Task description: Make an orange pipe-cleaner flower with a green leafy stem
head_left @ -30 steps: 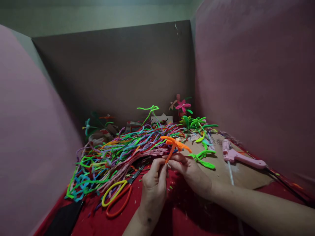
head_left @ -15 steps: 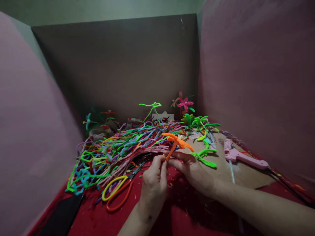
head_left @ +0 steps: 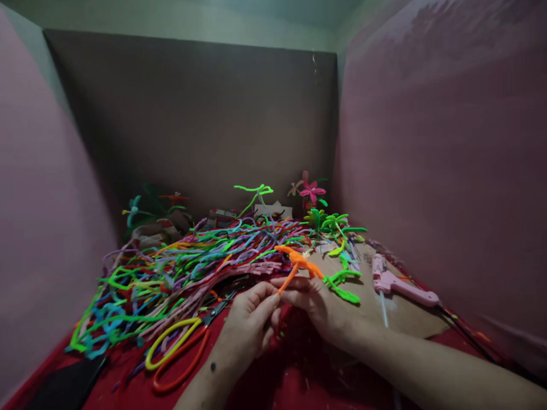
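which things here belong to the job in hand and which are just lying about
Likely the job's:
- orange flower, in both hands
- fuzzy stems
- scissors
- glue gun

Seemingly just lying about:
- black flat item
- pink flower

A red-covered surface carries a broad, tangled heap of colorful fuzzy stems. Scissors lie at the heap's front edge — one handle loop yellow, the other red — and a flat black object rests at the near left corner. A brown cardboard sheet lies to the right, with a pink glue gun on top.
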The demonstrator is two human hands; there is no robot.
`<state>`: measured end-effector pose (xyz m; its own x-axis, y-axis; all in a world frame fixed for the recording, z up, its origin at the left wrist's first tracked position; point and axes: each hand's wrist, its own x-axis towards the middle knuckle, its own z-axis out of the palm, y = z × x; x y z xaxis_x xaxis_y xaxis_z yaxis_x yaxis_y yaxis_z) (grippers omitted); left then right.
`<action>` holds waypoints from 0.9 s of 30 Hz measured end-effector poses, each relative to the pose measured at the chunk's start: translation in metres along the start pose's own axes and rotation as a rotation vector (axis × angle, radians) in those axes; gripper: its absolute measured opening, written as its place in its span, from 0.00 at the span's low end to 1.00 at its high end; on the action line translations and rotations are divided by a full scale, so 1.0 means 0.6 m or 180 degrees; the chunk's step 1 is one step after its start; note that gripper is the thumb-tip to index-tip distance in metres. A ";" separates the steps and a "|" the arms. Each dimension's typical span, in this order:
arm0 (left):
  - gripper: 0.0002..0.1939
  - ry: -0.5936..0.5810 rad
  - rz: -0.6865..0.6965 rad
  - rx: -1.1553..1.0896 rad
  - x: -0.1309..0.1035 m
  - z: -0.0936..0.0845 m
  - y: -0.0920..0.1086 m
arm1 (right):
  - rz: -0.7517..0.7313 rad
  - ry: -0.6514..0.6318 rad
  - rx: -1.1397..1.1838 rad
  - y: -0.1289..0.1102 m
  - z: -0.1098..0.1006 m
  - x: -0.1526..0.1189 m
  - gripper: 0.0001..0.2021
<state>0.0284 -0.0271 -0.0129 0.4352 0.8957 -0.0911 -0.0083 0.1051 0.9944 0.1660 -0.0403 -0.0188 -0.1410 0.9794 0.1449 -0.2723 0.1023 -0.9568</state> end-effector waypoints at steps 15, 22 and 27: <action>0.07 0.1089 0.1467 0.1814 0.014 0.013 -0.042 | -0.0504 0.0552 0.0228 0.028 0.004 0.005 0.09; 0.16 0.0570 0.0083 0.0000 0.011 0.016 -0.024 | -0.0188 0.0403 0.0723 0.016 0.001 0.005 0.13; 0.17 0.0259 -0.0267 -0.0653 0.010 0.008 -0.013 | -0.0263 0.0307 0.0767 -0.004 -0.005 0.001 0.13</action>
<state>0.0353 -0.0245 -0.0212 0.3681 0.9111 -0.1852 -0.1615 0.2588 0.9523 0.1696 -0.0394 -0.0173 -0.0208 0.9826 0.1843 -0.4994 0.1495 -0.8534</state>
